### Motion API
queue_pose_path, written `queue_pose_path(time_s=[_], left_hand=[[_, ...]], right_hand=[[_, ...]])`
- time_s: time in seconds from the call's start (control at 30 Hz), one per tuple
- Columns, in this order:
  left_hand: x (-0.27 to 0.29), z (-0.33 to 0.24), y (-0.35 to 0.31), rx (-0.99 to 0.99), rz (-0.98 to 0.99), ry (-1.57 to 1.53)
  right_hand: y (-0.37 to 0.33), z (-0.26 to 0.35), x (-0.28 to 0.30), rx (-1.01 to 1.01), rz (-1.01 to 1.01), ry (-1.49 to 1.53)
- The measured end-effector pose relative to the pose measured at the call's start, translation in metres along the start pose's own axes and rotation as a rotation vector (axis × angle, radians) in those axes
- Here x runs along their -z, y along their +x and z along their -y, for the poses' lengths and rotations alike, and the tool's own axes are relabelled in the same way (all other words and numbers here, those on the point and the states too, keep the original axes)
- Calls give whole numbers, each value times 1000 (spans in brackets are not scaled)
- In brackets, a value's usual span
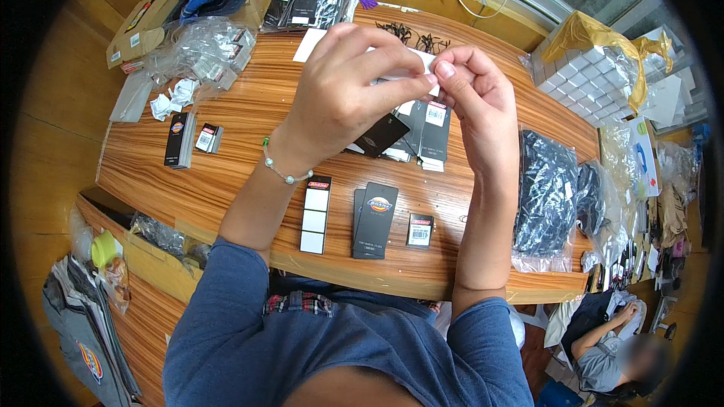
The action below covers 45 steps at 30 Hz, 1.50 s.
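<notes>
My left hand, with a beaded bracelet at its wrist, and my right hand meet above the table's middle. Their fingertips pinch a small white piece of card or paper, mostly covered by the fingers. Beneath them lie several black hang tags; one dark tag sits tilted just below my left hand, and whether it touches the hand I cannot tell. Closer to me are a tag with white panels, a small stack of black hang tags and a small barcode tag.
Two tag stacks stand at the left, near crumpled paper and plastic bags. Bagged dark goods lie on the right, below a bagged block of white boxes. Black strings lie behind my hands. Another person sits lower right.
</notes>
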State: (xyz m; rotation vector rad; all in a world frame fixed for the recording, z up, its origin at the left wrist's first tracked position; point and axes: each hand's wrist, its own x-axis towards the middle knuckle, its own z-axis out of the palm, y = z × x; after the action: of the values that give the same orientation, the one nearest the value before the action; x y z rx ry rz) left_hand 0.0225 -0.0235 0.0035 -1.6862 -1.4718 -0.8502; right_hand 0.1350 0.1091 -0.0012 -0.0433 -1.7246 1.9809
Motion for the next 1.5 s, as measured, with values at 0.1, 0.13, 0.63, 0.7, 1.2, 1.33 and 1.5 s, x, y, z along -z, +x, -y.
queue_pose_path(time_s=[0.1, 0.13, 0.63, 0.7, 1.2, 1.33, 1.5], left_hand=[[-2, 1, 0, -40, -15, -43], [-3, 0, 0, -12, -15, -102], [-24, -3, -8, 511, 2, -744], [-27, -3, -9, 681, 31, -966], [-29, -14, -9, 780, 106, -914], [-27, -11, -6, 539, -41, -661], [-15, -6, -3, 475, -68, -575]], right_hand=[[0, -2, 0, 86, -109, -46], [1, -5, 2, 150, -189, -74], [7, 3, 36, 275, -16, 668], [6, 3, 33, 242, 15, 733], [2, 4, 18, 172, 38, 823], [2, 7, 17, 174, -20, 766], [1, 8, 16, 228, -134, 310]])
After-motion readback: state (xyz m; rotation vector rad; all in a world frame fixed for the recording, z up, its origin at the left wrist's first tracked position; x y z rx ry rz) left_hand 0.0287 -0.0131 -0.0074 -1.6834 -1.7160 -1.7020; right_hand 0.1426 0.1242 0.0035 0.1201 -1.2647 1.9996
